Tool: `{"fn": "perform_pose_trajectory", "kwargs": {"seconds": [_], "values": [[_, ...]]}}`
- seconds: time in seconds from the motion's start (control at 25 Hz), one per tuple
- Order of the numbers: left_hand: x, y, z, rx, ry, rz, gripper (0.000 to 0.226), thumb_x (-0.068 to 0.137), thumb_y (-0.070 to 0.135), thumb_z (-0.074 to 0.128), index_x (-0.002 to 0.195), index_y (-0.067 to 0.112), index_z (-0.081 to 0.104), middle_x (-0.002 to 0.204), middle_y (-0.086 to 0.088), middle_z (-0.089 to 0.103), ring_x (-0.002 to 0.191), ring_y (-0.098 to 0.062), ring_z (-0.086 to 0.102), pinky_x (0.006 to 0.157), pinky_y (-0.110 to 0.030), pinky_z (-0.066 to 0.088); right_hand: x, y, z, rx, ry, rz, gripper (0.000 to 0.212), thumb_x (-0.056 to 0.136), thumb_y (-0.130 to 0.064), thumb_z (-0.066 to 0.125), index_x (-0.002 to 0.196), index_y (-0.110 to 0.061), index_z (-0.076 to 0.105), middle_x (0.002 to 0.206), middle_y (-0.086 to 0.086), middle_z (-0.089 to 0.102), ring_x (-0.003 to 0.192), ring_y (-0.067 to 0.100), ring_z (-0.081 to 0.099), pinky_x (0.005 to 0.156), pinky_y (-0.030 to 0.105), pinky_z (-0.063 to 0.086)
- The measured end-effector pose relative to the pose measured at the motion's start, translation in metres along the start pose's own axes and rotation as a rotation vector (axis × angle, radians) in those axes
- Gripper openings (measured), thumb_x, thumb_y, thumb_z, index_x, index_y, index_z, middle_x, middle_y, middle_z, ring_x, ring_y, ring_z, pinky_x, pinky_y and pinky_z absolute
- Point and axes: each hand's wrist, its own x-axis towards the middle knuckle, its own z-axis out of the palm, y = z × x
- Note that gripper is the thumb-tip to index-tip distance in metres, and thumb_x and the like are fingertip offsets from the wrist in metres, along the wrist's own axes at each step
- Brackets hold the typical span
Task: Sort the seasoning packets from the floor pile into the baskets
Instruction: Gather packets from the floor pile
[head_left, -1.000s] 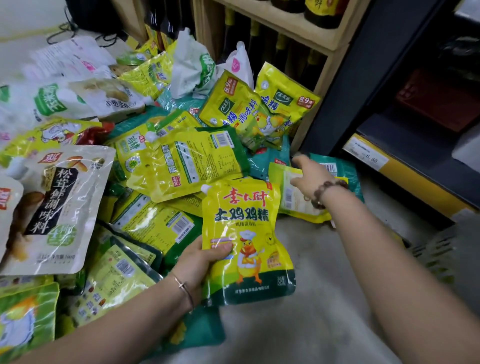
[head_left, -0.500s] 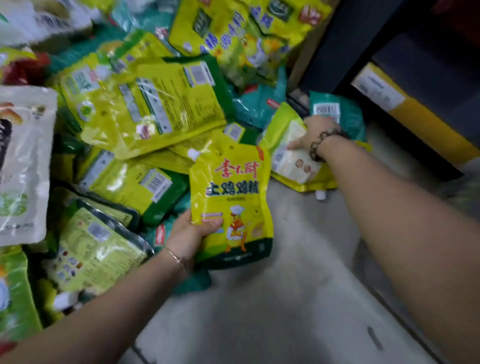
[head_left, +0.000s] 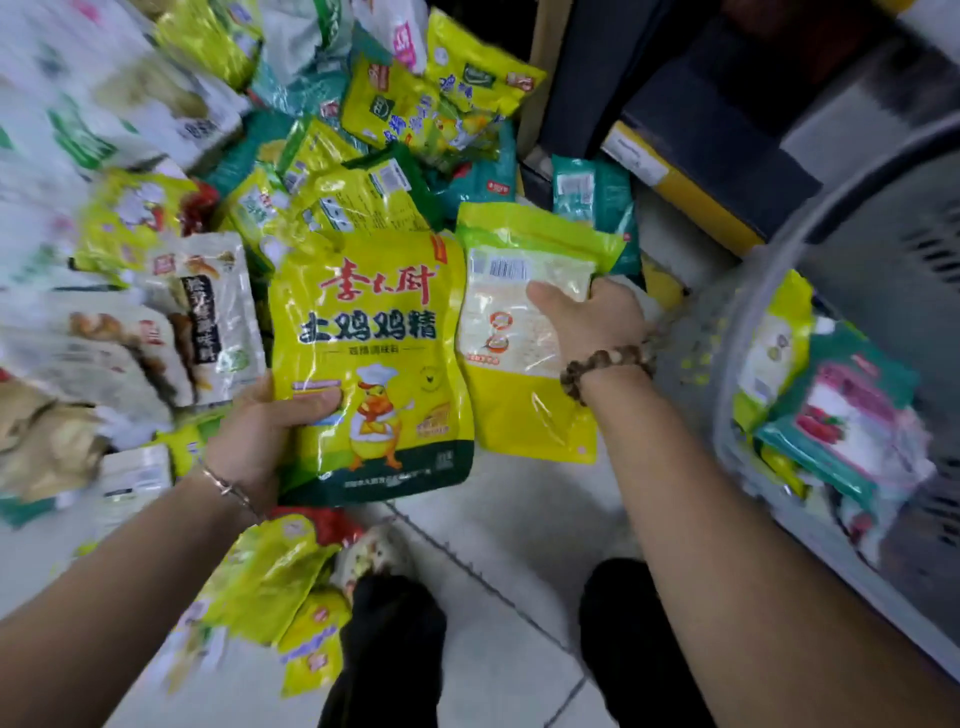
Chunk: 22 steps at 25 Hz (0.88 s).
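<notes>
Well, the floor is pale tile with dark grout lines, and the pile of seasoning packets covers its left and far side, spreading up to the foot of a dark shelf unit with a yellow price rail. At the right stands a grey plastic basket, its rim curving close to the person's right forearm; yellow, teal and red-printed packets already lie inside. Bare tile shows only in a strip between pile and basket, running back to the person's dark-clad legs.

The left hand grips a yellow chicken packet at its lower left edge, thumb curled over the front. It is held above the pile's near edge, face up. Its front reads 土鸡鸡精 in dark blue under red brush script, with a cartoon chicken in a chef's hat and a green band below.

The right hand, a bead bracelet at the wrist, pinches a second yellow packet at its right edge, thumb on top. That one shows its back: a barcode and small print too blurred to read. It sits just beside the chicken packet, between it and the basket.
</notes>
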Motion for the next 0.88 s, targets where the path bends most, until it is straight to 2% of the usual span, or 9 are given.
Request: {"fn": "perform_pose_trajectory", "kwargs": {"seconds": [0.08, 0.24, 0.4, 0.52, 0.6, 0.72, 0.88], "values": [[-0.052, 0.035, 0.015, 0.085, -0.041, 0.022, 0.031, 0.06, 0.008, 0.064, 0.09, 0.01, 0.066, 0.075, -0.006, 0.072, 0.064, -0.023, 0.069, 0.059, -0.039, 0.059, -0.036, -0.014, -0.051, 0.055, 0.015, 0.045, 0.041, 0.074, -0.037, 0.074, 0.085, 0.001, 0.065, 0.082, 0.01, 0.064, 0.08, 0.025, 0.06, 0.067, 0.036, 0.046], [-0.129, 0.07, 0.086, 0.166, -0.155, 0.064, 0.02, 0.052, 0.016, 0.071, 0.071, 0.02, 0.074, 0.068, 0.0, 0.072, 0.061, -0.017, 0.069, 0.053, -0.034, 0.057, -0.075, -0.003, -0.168, 0.171, 0.131, 0.092, 0.018, 0.076, -0.031, 0.074, 0.083, -0.016, 0.067, 0.072, -0.006, 0.061, 0.064, 0.007, 0.056, 0.054, 0.015, 0.038], [-0.156, 0.061, 0.196, 0.251, -0.282, 0.089, 0.024, 0.053, 0.016, 0.076, 0.077, 0.022, 0.074, 0.078, -0.003, 0.074, 0.071, -0.023, 0.069, 0.07, -0.044, 0.057, -0.07, 0.053, -0.278, 0.127, 0.292, 0.132, 0.025, 0.082, -0.03, 0.069, 0.098, -0.011, 0.069, 0.085, 0.003, 0.062, 0.08, 0.014, 0.057, 0.063, 0.022, 0.037], [-0.151, 0.037, 0.282, 0.321, -0.352, 0.137, 0.025, 0.057, 0.014, 0.075, 0.082, 0.018, 0.072, 0.083, -0.003, 0.074, 0.078, -0.024, 0.068, 0.073, -0.04, 0.057, -0.047, 0.127, -0.341, 0.142, 0.383, 0.238, 0.029, 0.086, -0.023, 0.065, 0.106, -0.003, 0.065, 0.1, 0.012, 0.066, 0.092, 0.019, 0.06, 0.071, 0.027, 0.043], [-0.131, 0.013, 0.33, 0.374, -0.387, 0.147, 0.024, 0.067, 0.005, 0.073, 0.087, 0.016, 0.07, 0.083, -0.001, 0.074, 0.076, -0.019, 0.069, 0.071, -0.034, 0.058, -0.028, 0.179, -0.362, 0.197, 0.428, 0.321, 0.029, 0.086, -0.018, 0.064, 0.11, -0.001, 0.063, 0.107, 0.016, 0.066, 0.098, 0.024, 0.061, 0.078, 0.034, 0.047], [-0.086, -0.041, 0.393, 0.628, -0.398, 0.177, 0.033, 0.074, -0.004, 0.071, 0.105, 0.005, 0.066, 0.098, -0.012, 0.069, 0.085, -0.02, 0.064, 0.081, -0.034, 0.053, 0.001, 0.246, -0.366, 0.216, 0.418, 0.431, 0.032, 0.085, -0.014, 0.064, 0.111, 0.003, 0.062, 0.111, 0.021, 0.064, 0.104, 0.031, 0.061, 0.083, 0.039, 0.047], [-0.03, -0.122, 0.435, 0.811, -0.421, -0.014, 0.042, 0.076, -0.009, 0.068, 0.116, -0.005, 0.06, 0.104, -0.021, 0.065, 0.088, -0.022, 0.058, 0.09, -0.04, 0.049, 0.029, 0.312, -0.335, 0.287, 0.256, 0.603, 0.035, 0.089, -0.013, 0.059, 0.12, 0.002, 0.057, 0.121, 0.022, 0.059, 0.112, 0.036, 0.055, 0.091, 0.04, 0.045]]}}
